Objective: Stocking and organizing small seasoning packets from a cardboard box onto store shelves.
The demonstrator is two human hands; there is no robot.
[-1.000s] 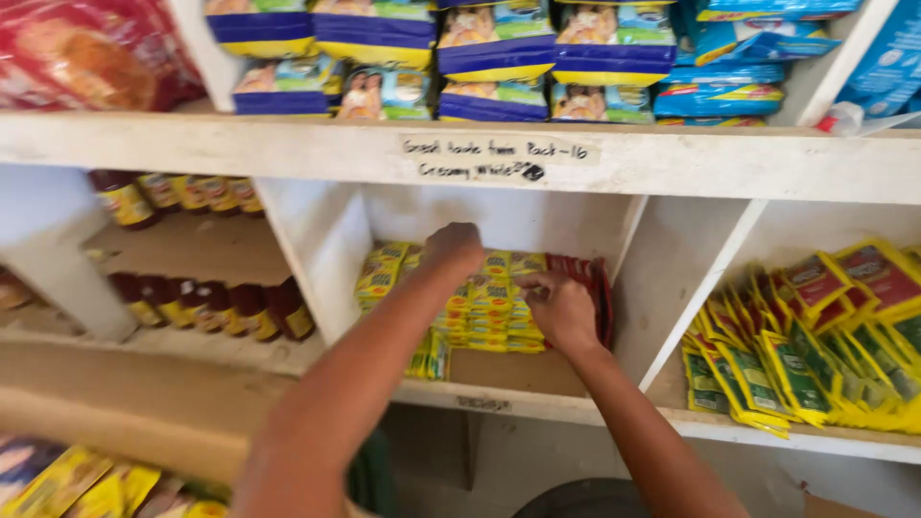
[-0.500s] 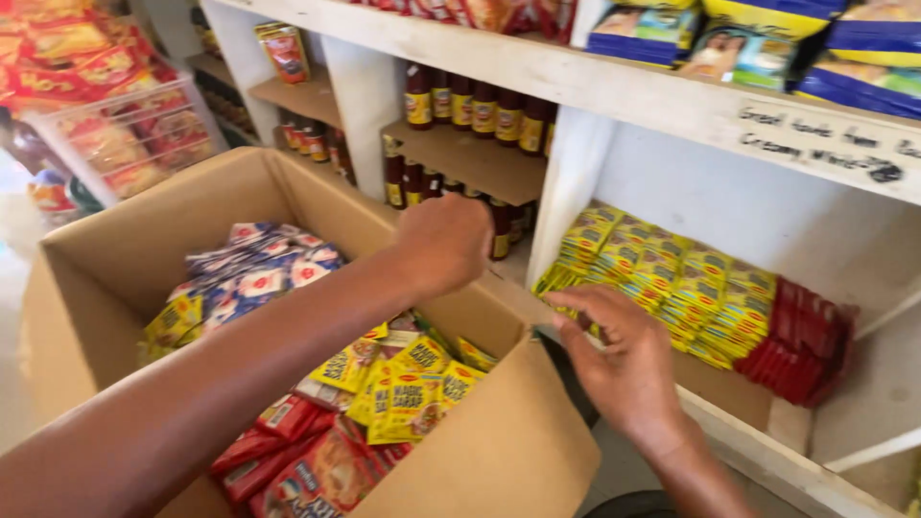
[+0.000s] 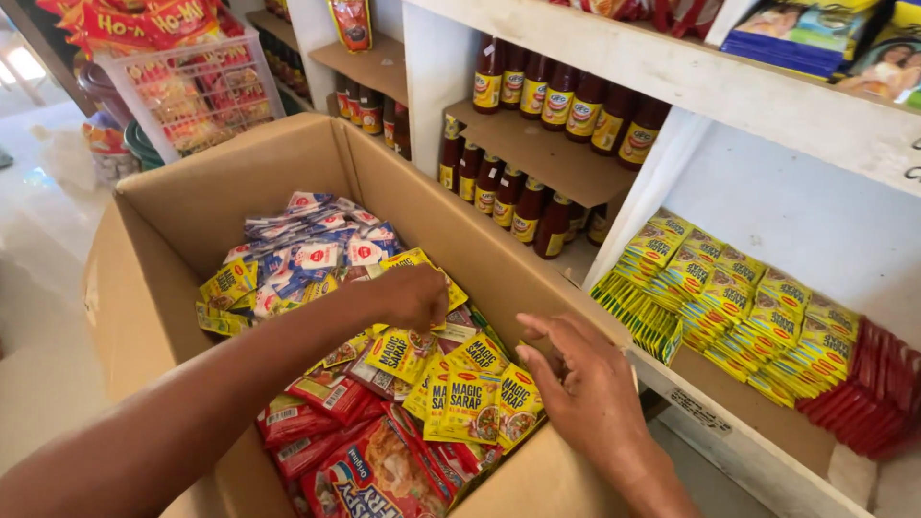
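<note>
An open cardboard box (image 3: 182, 206) stands below the shelves, filled with small sachets. Yellow seasoning sachets (image 3: 470, 393) lie near the front, blue and white sachets (image 3: 307, 245) at the back, red packets (image 3: 326, 408) at the lower left. My left hand (image 3: 413, 297) reaches into the box, fingers curled down on the yellow sachets; whether it grips one is unclear. My right hand (image 3: 580, 379) hovers with fingers spread over the box's right edge, touching the yellow sachets.
A white shelf cell (image 3: 767, 422) to the right holds rows of yellow-green sachets (image 3: 720, 302) and red sachets (image 3: 873, 388). Sauce bottles (image 3: 556, 96) stand on brown shelves behind the box. A wire basket of snacks (image 3: 192, 96) is at the upper left.
My view has swung from the shelf down to the box. Both hands left the shelved sachets; the left dropped into the box, the right came to its edge.
</note>
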